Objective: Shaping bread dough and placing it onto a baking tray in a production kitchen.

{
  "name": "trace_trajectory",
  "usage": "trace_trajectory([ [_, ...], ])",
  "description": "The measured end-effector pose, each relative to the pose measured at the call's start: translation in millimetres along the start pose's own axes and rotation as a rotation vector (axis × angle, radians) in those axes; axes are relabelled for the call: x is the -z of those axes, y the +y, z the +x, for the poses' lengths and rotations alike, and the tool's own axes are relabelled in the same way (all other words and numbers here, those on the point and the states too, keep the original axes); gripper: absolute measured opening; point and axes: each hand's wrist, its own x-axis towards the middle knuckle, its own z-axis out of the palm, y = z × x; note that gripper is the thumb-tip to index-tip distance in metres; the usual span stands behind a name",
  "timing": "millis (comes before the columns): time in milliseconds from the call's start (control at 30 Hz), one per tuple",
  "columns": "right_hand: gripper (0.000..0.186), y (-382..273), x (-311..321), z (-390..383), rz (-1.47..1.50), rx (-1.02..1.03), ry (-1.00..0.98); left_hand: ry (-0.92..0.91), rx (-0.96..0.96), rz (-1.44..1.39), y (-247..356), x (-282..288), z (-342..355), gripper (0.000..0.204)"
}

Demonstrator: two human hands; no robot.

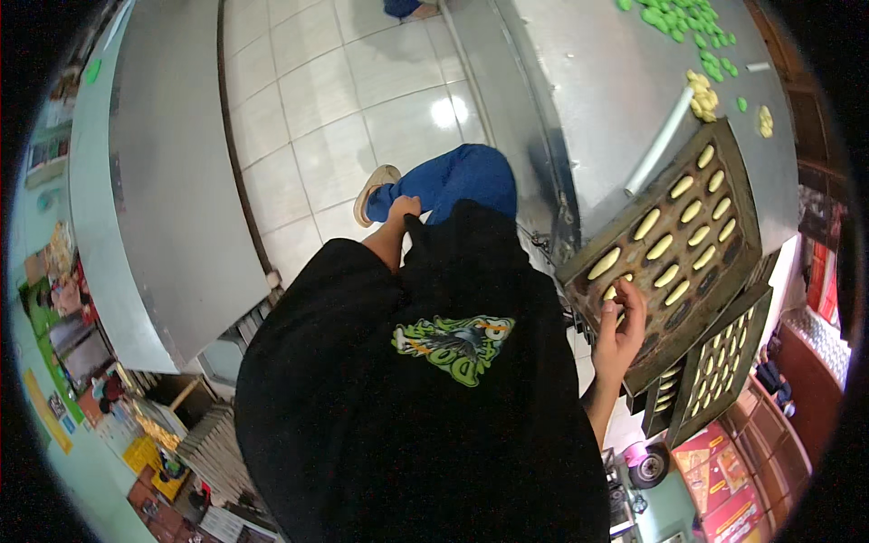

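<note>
My right hand (622,328) reaches over the near left corner of a dark, worn baking tray (744,195). Its fingertips are closed on a small pale yellow dough piece (611,293), which is partly hidden by the fingers. Several oblong dough pieces like this dough piece (605,263) lie in spaced rows on the tray. Some dark spots between them hold no dough. My left hand (403,210) is down by my blue-trousered leg, its fingers closed at the hem of my black T-shirt (416,237).
The tray lies on a metal worktable (597,109), beside a pale rolling stick (659,142), yellow dough lumps (701,95) and green dough lumps (670,16). Another filled tray (724,357) sits lower, beyond my right hand. On the left stands a long metal counter (172,181) above tiled floor (303,86).
</note>
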Motion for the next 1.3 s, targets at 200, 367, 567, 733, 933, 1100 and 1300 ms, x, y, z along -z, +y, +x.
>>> trace_trajectory([
  [200,0.029,-0.9,-5.6,5.6,0.021,-0.042,0.098,-0.218,-0.055,0.087,71.3,95.7,15.0,0.047],
  [367,0.030,-13.8,-15.9,32.7,0.180,-0.101,0.150,0.176,0.033,-0.107,110.9,144.7,26.4,0.039],
  [567,0.034,-35.0,-39.2,111.8,0.186,-0.116,0.170,0.328,-0.766,-0.280,260.3,242.9,47.7,0.015],
  [733,0.044,-12.2,-76.1,173.8,-0.031,-0.276,0.368,0.033,-1.509,-0.321,418.4,299.5,66.5,0.017],
  [933,0.066,14.0,-109.4,224.6,-0.599,-0.677,0.455,-0.241,-1.594,-0.338,577.4,263.6,133.0,0.010],
  [1100,0.065,-9.1,-136.1,214.3,-0.413,-0.801,0.472,-0.269,-1.340,-0.318,682.9,187.7,192.7,0.024],
  [1300,0.060,-28.9,-161.3,196.3,-0.328,-0.809,0.583,-0.254,-1.418,0.265,706.5,177.5,190.8,0.026],
])
